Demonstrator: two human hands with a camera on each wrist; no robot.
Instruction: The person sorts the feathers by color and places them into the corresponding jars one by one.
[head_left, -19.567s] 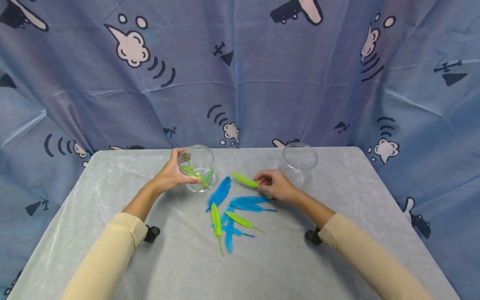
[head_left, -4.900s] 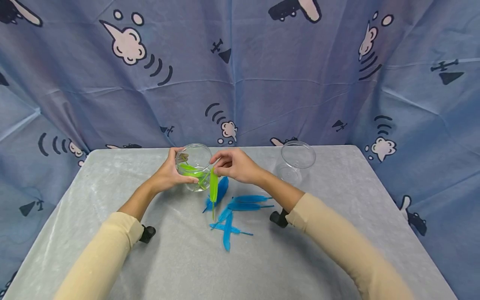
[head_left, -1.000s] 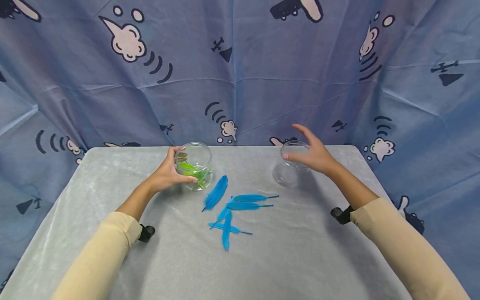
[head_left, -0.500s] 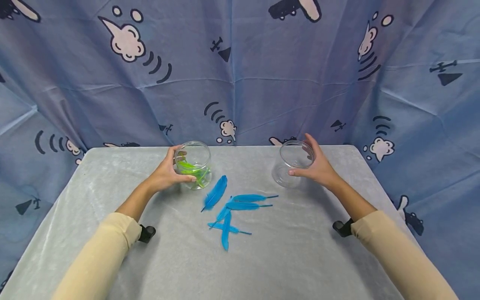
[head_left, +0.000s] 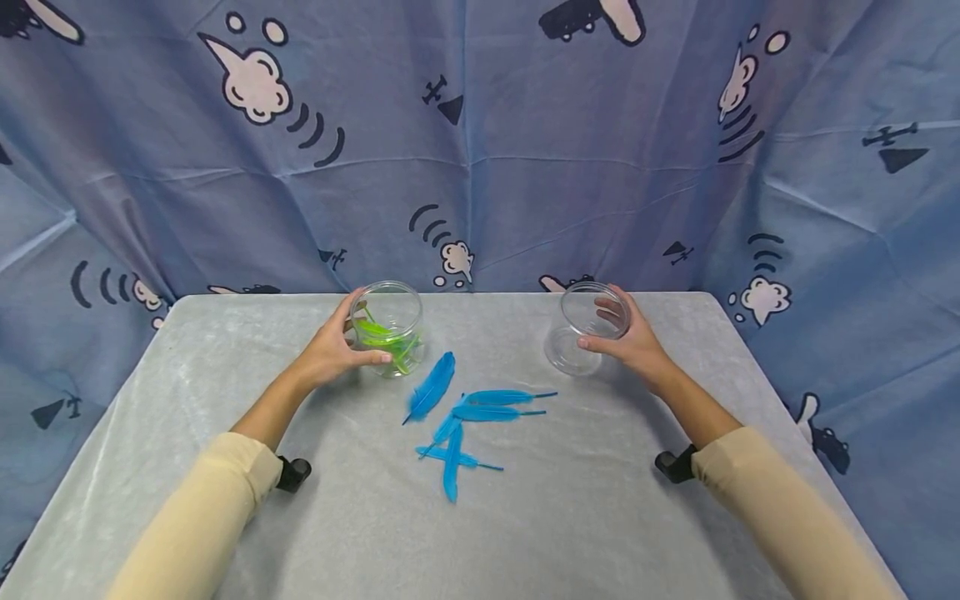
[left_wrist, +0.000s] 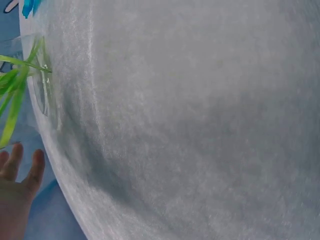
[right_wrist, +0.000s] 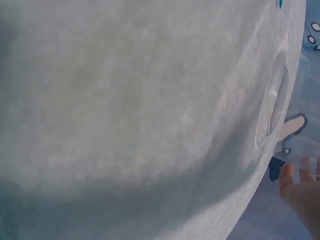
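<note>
On the left, a clear round jar (head_left: pixel 387 329) holds several green feathers (head_left: pixel 384 333), also seen through its wall in the left wrist view. My left hand (head_left: pixel 333 346) grips this jar from its left side, thumb in front and fingers behind. A second clear jar (head_left: pixel 573 333), with nothing inside, stands on the right. My right hand (head_left: pixel 637 340) holds it from its right side, thumb across the front and fingertips showing through the wall. Between the jars and nearer to me lie several blue feathers (head_left: pixel 491 412), some crossing each other; one blue feather (head_left: pixel 432 386) lies apart beside the left jar.
Both jars stand near the back edge of a table covered in pale grey cloth (head_left: pixel 525 533). A blue patterned curtain (head_left: pixel 510 192) hangs right behind it. Dark wrist cameras (head_left: pixel 294 473) sit at the sleeve cuffs.
Earlier, my right hand moved green feathers from the table toward the left jar, and none lie on the table now. My right hand has since gone right and closed around the other jar.
</note>
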